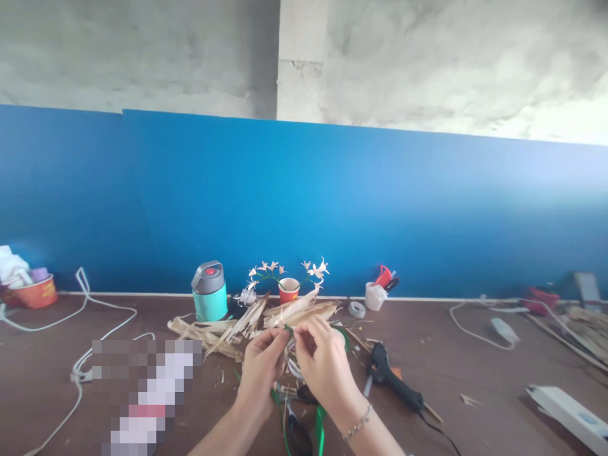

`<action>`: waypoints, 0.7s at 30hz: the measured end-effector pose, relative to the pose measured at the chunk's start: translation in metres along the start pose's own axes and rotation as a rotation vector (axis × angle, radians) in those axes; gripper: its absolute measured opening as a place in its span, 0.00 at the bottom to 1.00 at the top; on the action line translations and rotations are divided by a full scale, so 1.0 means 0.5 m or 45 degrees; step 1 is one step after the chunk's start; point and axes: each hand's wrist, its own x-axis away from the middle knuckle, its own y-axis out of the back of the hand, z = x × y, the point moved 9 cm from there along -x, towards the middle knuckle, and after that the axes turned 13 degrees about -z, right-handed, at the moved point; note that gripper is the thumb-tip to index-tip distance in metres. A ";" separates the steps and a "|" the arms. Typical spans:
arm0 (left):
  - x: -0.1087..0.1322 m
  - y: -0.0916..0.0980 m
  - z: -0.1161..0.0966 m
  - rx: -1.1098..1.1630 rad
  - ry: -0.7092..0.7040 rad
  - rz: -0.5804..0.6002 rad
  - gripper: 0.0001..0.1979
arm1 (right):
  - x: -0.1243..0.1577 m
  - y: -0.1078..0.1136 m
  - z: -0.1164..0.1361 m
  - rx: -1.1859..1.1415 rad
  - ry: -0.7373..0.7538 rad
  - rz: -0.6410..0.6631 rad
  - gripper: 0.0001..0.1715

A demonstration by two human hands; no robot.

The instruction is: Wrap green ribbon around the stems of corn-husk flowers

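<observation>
My left hand is closed in a pinch on a small green piece, which looks like wrapped stem or tape. Close beside it, my right hand is also pinched, its fingertips almost meeting the left ones. What the right fingers hold is hidden. Dried corn husks lie just behind both hands. Below them, partly covered, are scissors and a green strip. Past the husks stands a paper cup with pale flowers on green stems leaning out to both sides.
A black glue gun with its cord lies at the right. Farther back are a tape roll, a white cup of tools and a teal flask. A white cable winds across the left. A blue partition borders the table.
</observation>
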 end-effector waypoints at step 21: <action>0.017 -0.010 -0.054 -0.135 -0.215 0.048 0.12 | 0.048 -0.068 -0.097 -0.925 -1.113 0.376 0.15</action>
